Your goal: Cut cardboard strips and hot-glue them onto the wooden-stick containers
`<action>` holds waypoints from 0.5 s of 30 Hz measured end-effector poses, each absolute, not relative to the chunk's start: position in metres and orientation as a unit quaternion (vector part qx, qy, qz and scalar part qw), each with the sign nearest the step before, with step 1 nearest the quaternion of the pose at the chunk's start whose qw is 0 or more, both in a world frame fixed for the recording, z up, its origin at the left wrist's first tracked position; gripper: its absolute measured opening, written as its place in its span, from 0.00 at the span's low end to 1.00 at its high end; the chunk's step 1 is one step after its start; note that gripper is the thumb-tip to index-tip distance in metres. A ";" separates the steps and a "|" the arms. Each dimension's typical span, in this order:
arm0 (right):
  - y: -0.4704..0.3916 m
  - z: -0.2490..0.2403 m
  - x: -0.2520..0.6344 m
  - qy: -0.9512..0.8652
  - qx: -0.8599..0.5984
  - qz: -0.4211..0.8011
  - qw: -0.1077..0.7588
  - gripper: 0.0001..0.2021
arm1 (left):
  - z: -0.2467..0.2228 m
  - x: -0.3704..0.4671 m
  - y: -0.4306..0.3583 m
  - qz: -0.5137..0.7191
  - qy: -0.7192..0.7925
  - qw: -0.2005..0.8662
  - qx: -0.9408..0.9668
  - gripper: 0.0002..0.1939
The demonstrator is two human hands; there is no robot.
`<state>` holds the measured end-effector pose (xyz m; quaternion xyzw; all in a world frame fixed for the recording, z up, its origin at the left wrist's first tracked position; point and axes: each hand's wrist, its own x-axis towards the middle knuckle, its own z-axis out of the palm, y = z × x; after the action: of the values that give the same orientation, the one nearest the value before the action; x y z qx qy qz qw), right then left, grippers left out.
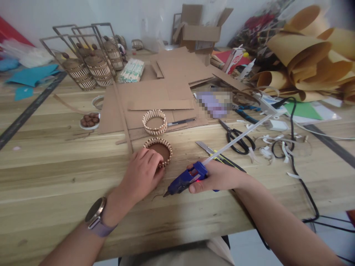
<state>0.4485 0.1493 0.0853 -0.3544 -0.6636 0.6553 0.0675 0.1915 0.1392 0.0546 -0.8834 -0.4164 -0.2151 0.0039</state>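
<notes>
My left hand (144, 168), with a watch on its wrist, grips the near-left wall of a round basket-like ring (168, 151) made of short pale sticks, with a brown base inside. Some of its fingers reach over the rim, and the fingertips are partly hidden. In my right hand (213, 175) is a blue glue gun (183, 181), its nozzle pointing down and left above the table. A long clear glue stick (238, 138) juts from the gun's back. Just beyond the held ring stands a second stick ring (154, 123).
Scissors (240, 140) and a yellow-black utility knife (222, 159) lie to the right, near a black cord (299, 177). Cardboard sheets (155, 90) cover the table's middle. Finished lantern-like pieces (97, 66) stand back left, near a bowl of brown balls (89, 121). Brown paper rolls (305, 59) fill the back right.
</notes>
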 end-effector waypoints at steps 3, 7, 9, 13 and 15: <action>0.149 0.085 0.449 -0.666 -0.354 0.654 0.065 0.20 | 0.059 0.189 0.139 -0.242 -0.404 -0.021 -0.882 0.04; 0.149 0.086 0.449 -0.666 -0.351 0.654 0.064 0.19 | 0.068 0.188 0.137 -0.250 -0.401 -0.005 -0.881 0.02; 0.149 0.086 0.448 -0.668 -0.348 0.655 0.065 0.19 | 0.072 0.187 0.136 -0.261 -0.402 0.011 -0.877 0.03; 0.149 0.086 0.448 -0.672 -0.346 0.652 0.065 0.18 | 0.077 0.184 0.138 -0.280 -0.375 0.022 -0.883 0.05; 0.149 0.086 0.448 -0.672 -0.343 0.653 0.068 0.18 | 0.077 0.182 0.140 -0.283 -0.359 0.017 -0.889 0.05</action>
<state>0.4476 0.1492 0.0861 -0.3427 -0.6724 0.6526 0.0675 0.1821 0.1395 0.0774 -0.8892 -0.3591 -0.2830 0.0173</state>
